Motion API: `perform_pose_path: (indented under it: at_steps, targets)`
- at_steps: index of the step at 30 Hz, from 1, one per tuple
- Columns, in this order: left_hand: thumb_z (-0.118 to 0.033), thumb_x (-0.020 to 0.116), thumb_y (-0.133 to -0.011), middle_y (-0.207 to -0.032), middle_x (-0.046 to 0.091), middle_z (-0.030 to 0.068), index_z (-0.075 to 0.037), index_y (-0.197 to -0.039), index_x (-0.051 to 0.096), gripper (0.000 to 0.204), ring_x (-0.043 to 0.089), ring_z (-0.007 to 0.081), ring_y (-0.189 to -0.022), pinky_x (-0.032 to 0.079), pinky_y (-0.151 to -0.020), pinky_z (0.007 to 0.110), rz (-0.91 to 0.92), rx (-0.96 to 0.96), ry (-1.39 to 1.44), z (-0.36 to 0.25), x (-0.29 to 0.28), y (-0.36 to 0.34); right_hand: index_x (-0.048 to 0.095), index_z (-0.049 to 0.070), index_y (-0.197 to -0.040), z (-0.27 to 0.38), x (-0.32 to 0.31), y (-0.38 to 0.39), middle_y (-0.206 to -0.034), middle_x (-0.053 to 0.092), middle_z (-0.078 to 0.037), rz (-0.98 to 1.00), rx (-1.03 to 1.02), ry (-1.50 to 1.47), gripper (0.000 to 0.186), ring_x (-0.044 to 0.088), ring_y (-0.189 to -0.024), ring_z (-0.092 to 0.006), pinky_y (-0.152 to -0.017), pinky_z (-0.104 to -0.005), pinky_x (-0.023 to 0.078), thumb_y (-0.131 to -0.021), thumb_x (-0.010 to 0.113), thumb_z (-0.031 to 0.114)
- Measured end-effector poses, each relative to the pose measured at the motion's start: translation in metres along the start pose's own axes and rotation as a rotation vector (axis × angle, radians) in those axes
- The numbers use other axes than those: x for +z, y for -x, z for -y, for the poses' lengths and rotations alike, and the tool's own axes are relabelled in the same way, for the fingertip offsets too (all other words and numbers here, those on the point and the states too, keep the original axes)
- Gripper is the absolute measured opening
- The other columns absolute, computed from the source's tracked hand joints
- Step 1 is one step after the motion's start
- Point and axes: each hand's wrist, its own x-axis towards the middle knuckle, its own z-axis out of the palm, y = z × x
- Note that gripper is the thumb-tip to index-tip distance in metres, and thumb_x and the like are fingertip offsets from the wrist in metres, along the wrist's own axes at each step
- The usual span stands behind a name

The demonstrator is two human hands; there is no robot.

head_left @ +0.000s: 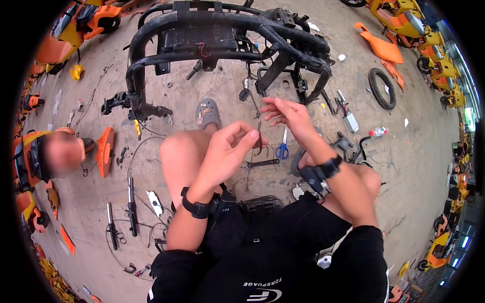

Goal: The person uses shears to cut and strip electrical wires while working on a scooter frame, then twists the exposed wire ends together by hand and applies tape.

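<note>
My left hand (230,150) is closed in a pinch, thumb against fingers, on a thin dark cable (260,137) that stands up and curls at its lower end. A little higher and to the right, my right hand (289,117) has its fingers stretched leftward and apart, close to the cable's upper end; I see nothing held in it. Both hands hover between my bent knees above the concrete floor. Just under the right hand lie blue-handled scissors (282,150) and a dark flat tool (262,163). Beyond the hands stands a black metal vehicle frame (202,53).
Silver-and-black telescopic shafts (132,207), loose cables and an orange panel (104,151) lie at left. To the right are a tyre (382,89), a silver box (350,122), a bottle (378,132) and orange panels (380,44). Another person (63,151) and yellow scooters (399,20) line the sides.
</note>
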Motion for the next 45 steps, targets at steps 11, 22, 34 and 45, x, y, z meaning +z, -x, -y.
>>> perform_pose_path:
  at_steps: [11, 22, 34, 45]
  targets:
    - [-0.006, 0.072, -0.082, -0.094, 0.068, 0.0086, 0.001, -0.101, 0.061, 0.023, 0.064, 0.0126, -0.089, 0.048, -0.071, 0.024, -0.065, 0.104, -0.073, -0.001, 0.033, -0.010, 0.070, -0.003, -0.097, 0.053, 0.017, 0.061, -0.082, 0.066, -0.002, -0.078, 0.015, -0.060, 0.020, 0.056, -0.071, -0.0071, -0.062, -0.0208, 0.042, -0.086, 0.069, 0.013]
    - [-0.005, 0.069, -0.083, -0.078, 0.069, 0.0085, 0.000, -0.093, 0.070, 0.011, 0.058, 0.0127, -0.062, 0.046, -0.057, 0.025, -0.154, 0.199, -0.555, -0.010, 0.022, -0.009, 0.063, -0.001, -0.095, 0.058, 0.017, 0.065, -0.088, 0.066, -0.007, -0.129, 0.088, -0.212, 0.015, 0.059, -0.080, -0.0135, -0.075, -0.0269, 0.046, -0.091, 0.058, 0.012]
    - [-0.001, 0.067, -0.080, -0.074, 0.063, 0.0085, 0.000, -0.089, 0.068, 0.009, 0.059, 0.0193, -0.061, 0.046, -0.057, 0.028, -0.579, 0.509, -0.699, -0.010, 0.033, -0.004, 0.058, 0.002, -0.095, 0.054, 0.012, 0.064, -0.088, 0.064, -0.006, -0.221, 0.089, -0.218, 0.014, 0.064, -0.077, -0.0166, -0.074, -0.0284, 0.051, -0.094, 0.058, 0.016]
    - [-0.026, 0.054, -0.097, -0.091, 0.068, 0.0057, 0.003, -0.110, 0.065, 0.034, 0.061, 0.0111, -0.079, 0.048, -0.068, 0.025, -0.154, -0.064, -0.029, 0.017, 0.049, -0.010, 0.059, -0.003, -0.106, 0.044, 0.037, 0.065, -0.099, 0.067, -0.008, -0.268, -0.129, -0.128, 0.020, 0.064, -0.090, -0.0136, -0.081, -0.0268, 0.052, -0.094, 0.060, 0.012]
